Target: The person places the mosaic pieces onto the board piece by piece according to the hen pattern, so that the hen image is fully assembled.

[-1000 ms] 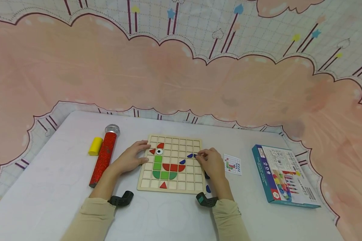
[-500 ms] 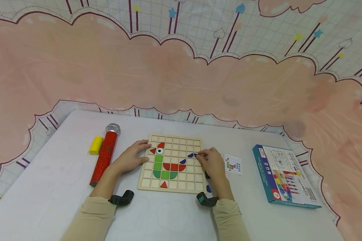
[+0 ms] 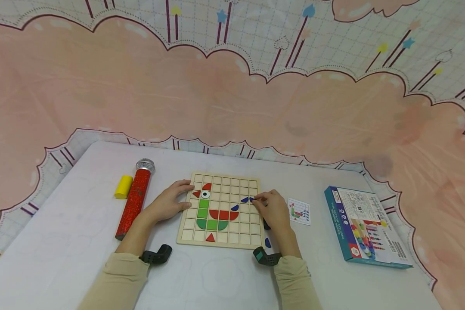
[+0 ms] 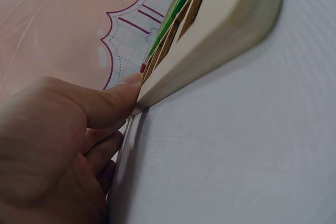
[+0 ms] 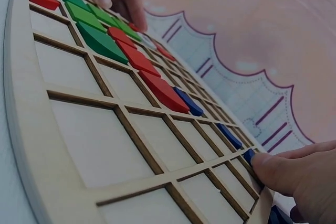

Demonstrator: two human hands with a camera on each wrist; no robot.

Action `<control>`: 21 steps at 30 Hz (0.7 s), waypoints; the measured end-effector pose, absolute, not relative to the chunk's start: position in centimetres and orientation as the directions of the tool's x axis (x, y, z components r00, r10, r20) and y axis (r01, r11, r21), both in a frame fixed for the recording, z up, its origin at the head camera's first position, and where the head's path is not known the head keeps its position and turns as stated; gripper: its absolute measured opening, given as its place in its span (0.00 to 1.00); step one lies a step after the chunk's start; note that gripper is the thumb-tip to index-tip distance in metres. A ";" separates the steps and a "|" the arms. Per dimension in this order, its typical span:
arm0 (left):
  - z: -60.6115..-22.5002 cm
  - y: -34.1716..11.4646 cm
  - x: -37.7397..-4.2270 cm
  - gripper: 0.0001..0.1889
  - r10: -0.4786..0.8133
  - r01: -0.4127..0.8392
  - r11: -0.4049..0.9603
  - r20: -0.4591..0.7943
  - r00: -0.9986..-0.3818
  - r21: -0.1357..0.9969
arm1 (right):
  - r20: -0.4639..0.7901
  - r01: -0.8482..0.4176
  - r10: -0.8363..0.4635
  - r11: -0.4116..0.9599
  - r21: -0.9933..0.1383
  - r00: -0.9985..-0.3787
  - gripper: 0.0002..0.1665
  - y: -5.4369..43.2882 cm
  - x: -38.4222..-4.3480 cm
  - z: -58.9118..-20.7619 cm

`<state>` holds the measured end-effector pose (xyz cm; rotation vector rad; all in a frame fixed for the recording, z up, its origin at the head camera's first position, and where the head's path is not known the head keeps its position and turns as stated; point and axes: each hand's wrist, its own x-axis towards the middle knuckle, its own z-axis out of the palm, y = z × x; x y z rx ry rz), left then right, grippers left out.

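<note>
A wooden grid board (image 3: 238,241) lies on the table with red, green and blue shapes in its cells and a round eye piece (image 3: 205,194). My left hand (image 3: 169,201) rests along its left edge, thumb and fingertips touching the frame; the left wrist view shows the thumb (image 4: 118,100) at the frame's side. At the right side, my right hand (image 3: 272,210) pinches a small blue piece (image 5: 249,156) over a cell near the board's edge. Two more blue pieces sit just left of it, one of them (image 3: 244,199) in the same row. A red triangle (image 3: 210,237) lies in the bottom row.
Loose blue pieces (image 3: 268,243) lie beside the board's right edge, partly behind the right hand. A pattern card (image 3: 299,211) lies further right, then a teal box (image 3: 372,228). At the left are a red microphone (image 3: 135,198) and a yellow cylinder (image 3: 123,187).
Both hands stay nearly still, the right one keeping its pinch on the blue piece. The whole head view shifts only slightly.
</note>
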<state>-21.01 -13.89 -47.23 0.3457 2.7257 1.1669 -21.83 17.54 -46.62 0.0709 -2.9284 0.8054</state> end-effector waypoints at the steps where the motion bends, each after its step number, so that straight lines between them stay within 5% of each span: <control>1: -47.2 -13.9 -21.0 0.29 0.272 0.151 0.669 -0.051 -0.961 0.728 | 0.113 -0.073 -0.018 0.859 -0.506 -0.993 0.11 17.6 -21.8 -46.6; 21: -47.3 -13.9 -21.1 0.29 0.277 0.157 0.672 -0.050 -0.959 0.723 | 0.098 -0.065 -0.018 0.863 -0.501 -0.995 0.11 17.7 -21.9 -46.5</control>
